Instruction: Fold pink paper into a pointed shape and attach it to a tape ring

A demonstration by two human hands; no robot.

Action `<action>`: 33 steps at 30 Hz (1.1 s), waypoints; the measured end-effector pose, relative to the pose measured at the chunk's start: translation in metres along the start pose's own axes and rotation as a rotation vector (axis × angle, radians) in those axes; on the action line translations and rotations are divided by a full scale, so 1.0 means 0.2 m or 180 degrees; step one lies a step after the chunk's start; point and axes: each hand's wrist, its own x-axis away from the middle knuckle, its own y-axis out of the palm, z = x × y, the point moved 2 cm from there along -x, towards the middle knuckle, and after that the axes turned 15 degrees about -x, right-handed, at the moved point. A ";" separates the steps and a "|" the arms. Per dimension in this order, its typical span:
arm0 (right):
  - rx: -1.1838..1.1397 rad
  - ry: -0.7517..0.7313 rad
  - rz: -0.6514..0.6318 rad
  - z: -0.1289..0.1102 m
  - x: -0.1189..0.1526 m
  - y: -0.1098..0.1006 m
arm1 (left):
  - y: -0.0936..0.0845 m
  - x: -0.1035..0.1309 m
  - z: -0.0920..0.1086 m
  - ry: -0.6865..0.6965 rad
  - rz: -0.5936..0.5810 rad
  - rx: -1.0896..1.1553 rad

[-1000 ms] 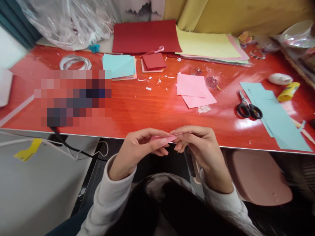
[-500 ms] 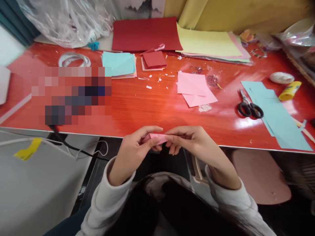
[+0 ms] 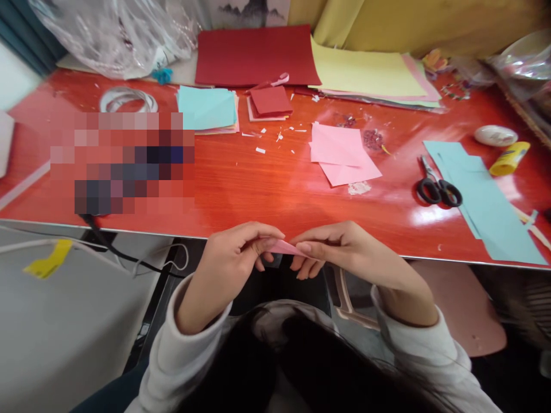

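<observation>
A small folded piece of pink paper (image 3: 284, 247) is held at the front edge of the red table (image 3: 224, 195). My left hand (image 3: 235, 252) pinches its left end between thumb and fingers, covering much of it. On the other side, my right hand (image 3: 340, 246) grips the pointed right end, thumb on top. Beyond the hands lie pink paper squares (image 3: 342, 152), overlapping each other. Scissors with black handles (image 3: 438, 191) rest to the right, partly on light-blue paper strips (image 3: 486, 201).
Dark red sheets (image 3: 253, 54) and pale yellow sheets (image 3: 365, 71) lie at the back. Nearer are light-blue squares (image 3: 206, 108), small red squares (image 3: 271, 101) and white scraps (image 3: 260, 150). A yellow tube (image 3: 510, 159) and a white oval object (image 3: 495, 135) sit at right.
The pink paper has turned, its right end now lower and less of its face showing. My right hand has shifted slightly right and down; the left has moved a little left.
</observation>
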 end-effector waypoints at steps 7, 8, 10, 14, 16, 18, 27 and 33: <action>-0.0238 -0.0109 0.0102 0.02 0.02 0.06 | -0.01 -0.03 0.04 0.0314 0.0049 -0.0119; -0.0314 -0.0201 0.0253 0.03 0.02 0.07 | 0.00 -0.03 0.03 0.0240 0.0319 0.0051; -0.0490 -0.0409 0.0531 0.07 0.01 0.09 | 0.04 -0.02 0.02 0.0040 0.0902 0.0450; -0.0776 -0.0631 0.0672 0.14 -0.01 0.13 | 0.12 0.00 0.03 -0.0225 0.1199 0.0955; -0.0871 -0.0613 0.0652 0.16 -0.02 0.14 | 0.14 0.01 0.04 -0.0228 0.1170 0.1014; -0.0970 -0.0650 0.0692 0.16 -0.02 0.14 | 0.13 0.01 0.04 -0.0176 0.1013 0.1159; -0.1156 -0.0472 0.0473 0.16 0.01 0.11 | 0.12 0.00 -0.01 -0.0076 0.0682 0.1401; -0.1219 -0.0295 0.0393 0.17 0.01 0.10 | 0.14 0.00 0.01 -0.0212 0.0528 0.1304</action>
